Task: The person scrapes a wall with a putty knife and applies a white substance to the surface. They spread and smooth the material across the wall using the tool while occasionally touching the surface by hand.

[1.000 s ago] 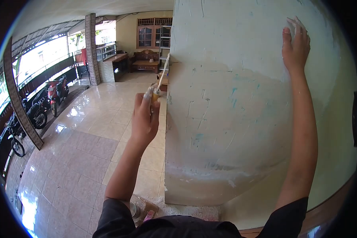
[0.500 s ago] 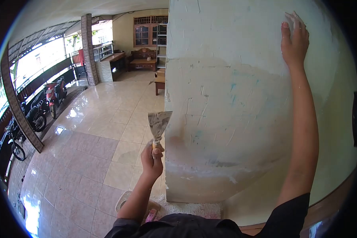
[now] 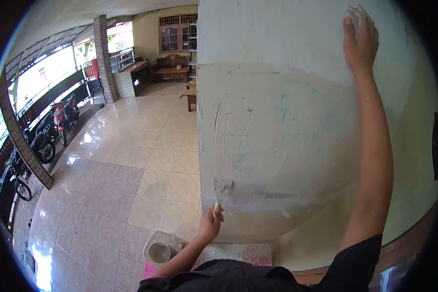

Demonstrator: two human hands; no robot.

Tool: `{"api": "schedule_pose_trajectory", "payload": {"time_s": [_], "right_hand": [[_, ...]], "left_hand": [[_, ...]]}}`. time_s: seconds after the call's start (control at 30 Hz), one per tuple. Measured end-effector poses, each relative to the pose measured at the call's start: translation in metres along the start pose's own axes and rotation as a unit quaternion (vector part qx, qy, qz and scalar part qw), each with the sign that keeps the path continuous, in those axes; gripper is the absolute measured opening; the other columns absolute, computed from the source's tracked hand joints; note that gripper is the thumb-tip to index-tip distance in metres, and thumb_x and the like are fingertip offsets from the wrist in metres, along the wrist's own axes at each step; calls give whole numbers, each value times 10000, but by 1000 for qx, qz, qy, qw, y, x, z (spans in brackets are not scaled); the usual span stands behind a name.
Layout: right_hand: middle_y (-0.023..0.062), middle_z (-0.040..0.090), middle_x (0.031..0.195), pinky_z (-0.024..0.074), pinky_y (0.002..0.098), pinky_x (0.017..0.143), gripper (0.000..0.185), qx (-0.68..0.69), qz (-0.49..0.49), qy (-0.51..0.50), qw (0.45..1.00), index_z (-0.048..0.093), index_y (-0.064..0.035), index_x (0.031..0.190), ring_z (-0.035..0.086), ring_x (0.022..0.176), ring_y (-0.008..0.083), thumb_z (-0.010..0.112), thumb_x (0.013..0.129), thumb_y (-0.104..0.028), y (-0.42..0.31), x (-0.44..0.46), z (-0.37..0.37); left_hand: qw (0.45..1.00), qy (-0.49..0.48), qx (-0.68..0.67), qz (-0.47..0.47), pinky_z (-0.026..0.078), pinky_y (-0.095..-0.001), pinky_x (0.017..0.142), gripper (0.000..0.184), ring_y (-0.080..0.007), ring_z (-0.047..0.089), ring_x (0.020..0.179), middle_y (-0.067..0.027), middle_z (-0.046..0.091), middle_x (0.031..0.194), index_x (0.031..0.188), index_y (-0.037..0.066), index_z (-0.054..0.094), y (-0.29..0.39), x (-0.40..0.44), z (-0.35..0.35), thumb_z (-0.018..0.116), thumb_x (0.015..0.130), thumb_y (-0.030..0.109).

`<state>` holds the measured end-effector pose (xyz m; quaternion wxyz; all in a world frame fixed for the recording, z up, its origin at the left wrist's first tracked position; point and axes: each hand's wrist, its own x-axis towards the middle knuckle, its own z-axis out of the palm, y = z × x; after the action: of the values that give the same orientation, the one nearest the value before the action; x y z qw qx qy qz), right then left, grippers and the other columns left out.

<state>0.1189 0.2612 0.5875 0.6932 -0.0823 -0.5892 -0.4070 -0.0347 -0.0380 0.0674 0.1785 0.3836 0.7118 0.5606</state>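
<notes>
Left hand [image 3: 211, 224] at 6 o'clock in the view, fingers curled in and pinching the handle of a scraper [image 3: 223, 187]. Scraper also toward 6, just above the hand, blade pointing to 12, in front of the wall [image 3: 277, 146] near its left edge; whether the blade touches the surface, cannot tell. Blade smeared grey and whitish. Right hand [image 3: 362, 46] out at 2 o'clock, arm raised along the wall, thumb spread from the fingers, whitish residue on the fingertips; palm contact hidden. Wall pale above, browner patch below, with scored lines and blue-green marks [image 3: 283, 100] toward 2. Dark smudge [image 3: 275, 195] between 5 and 6, right of the blade. At 7 o'clock, a round container [image 3: 159, 253] beside the left forearm, on a woven surface [image 3: 154, 237]. Tiled floor [image 3: 131, 160] from 7 round to 10, glossy with reflected light. Red motorcycle [image 3: 60, 118] near 9, darker motorcycle [image 3: 44, 146] just beside it. Tiled column [image 3: 105, 63] at 10. Wooden bench [image 3: 170, 73] at 11, window [image 3: 169, 39] above it, small brown table [image 3: 192, 97] near the wall's left edge.
</notes>
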Motion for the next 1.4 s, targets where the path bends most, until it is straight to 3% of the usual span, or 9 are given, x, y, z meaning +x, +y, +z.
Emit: {"api": "schedule_pose_trajectory", "payload": {"time_s": [0.17,0.27,0.4,0.6,0.77,1.0,1.13,1.3,1.4], "right_hand": [[202,446,1348,287,494,1070,458,10,108,-107,988,480,-16,1292,399,1253,392,412,998,-360,-16,1,-15],[197,444,1356,290,488,1072,467,-9,108,-85,990,478,-14,1292,399,1255,387,422,996,-370,-16,-4,-7],[188,445,1359,287,483,1078,476,-11,108,-108,988,469,-13,1298,399,1257,373,427,996,-379,-18,-1,-13],[170,468,1327,289,482,1077,452,-8,127,-119,985,479,-29,1285,404,1249,361,424,999,-375,-24,1,-18],[170,472,1320,299,485,1065,452,8,132,-109,985,492,-31,1274,412,1240,359,416,999,-381,-24,1,-19],[178,463,1339,303,484,1061,473,15,99,-72,992,486,-24,1287,416,1237,362,414,998,-391,-20,0,-15],[183,476,1321,316,484,1046,440,-13,117,-77,990,483,-17,1284,435,1210,369,434,991,-342,-32,1,-19],[188,482,1300,323,475,1040,381,22,132,-96,986,478,-8,1269,435,1205,373,488,962,-233,-26,1,-18],[191,485,1290,331,476,1030,383,15,104,-78,991,473,-9,1270,436,1200,377,496,959,-231,-23,0,-16]], "left_hand": [[999,-15,-11,35,489,-383,635,395,-278,648,666,-111,622,690,976,27,580,-26,-28,8,351,1028,346],[987,6,-3,163,478,-357,604,389,-217,632,642,-96,606,681,968,27,579,23,4,-18,362,1024,344],[945,34,-205,252,415,-261,559,590,-126,497,619,-83,579,821,917,-12,591,116,42,-64,290,1007,488],[950,86,-204,220,439,-228,579,428,-87,496,660,-42,523,829,1072,-4,497,155,44,-90,368,1019,400],[951,4,-249,181,432,-213,467,324,-73,490,502,-61,541,730,1167,29,338,160,44,-84,496,998,256],[987,15,-120,103,439,-251,489,263,-89,539,549,-42,568,676,1080,-5,471,181,55,-82,475,1009,247],[997,2,-53,53,478,-362,593,310,-246,625,624,-117,596,666,975,14,539,83,39,-39,430,1020,301],[997,-59,-13,-38,484,-384,643,352,-265,636,680,-129,601,693,957,20,529,-96,-17,8,439,1010,356],[993,-64,40,-90,488,-382,655,361,-256,636,686,-120,602,697,963,18,527,-117,-49,9,447,1005,367]]}}
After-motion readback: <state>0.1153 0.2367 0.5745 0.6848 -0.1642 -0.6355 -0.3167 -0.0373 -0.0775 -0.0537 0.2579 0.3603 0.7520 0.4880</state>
